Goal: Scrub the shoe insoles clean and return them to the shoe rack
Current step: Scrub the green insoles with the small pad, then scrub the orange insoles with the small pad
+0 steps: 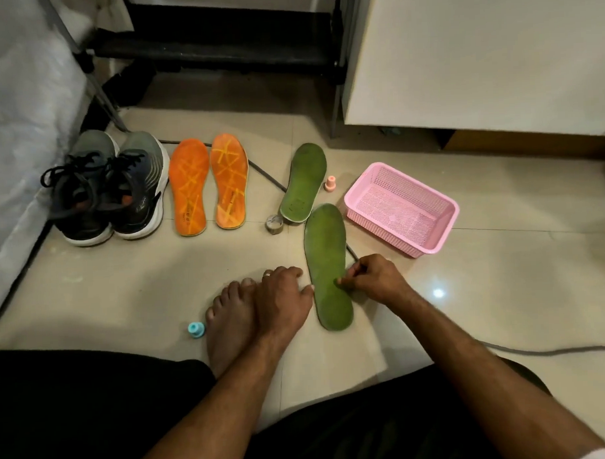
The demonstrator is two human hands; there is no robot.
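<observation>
From the head view, the near green insole is lying flat on the tiled floor. The right hand is pinching its right edge with curled fingers. The left hand is resting loosely spread over a bare foot, fingertips touching the insole's left edge.

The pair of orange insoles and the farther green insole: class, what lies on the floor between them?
In the head view, a black cable crosses the tiles, with a small tape roll nearer the person.
</observation>
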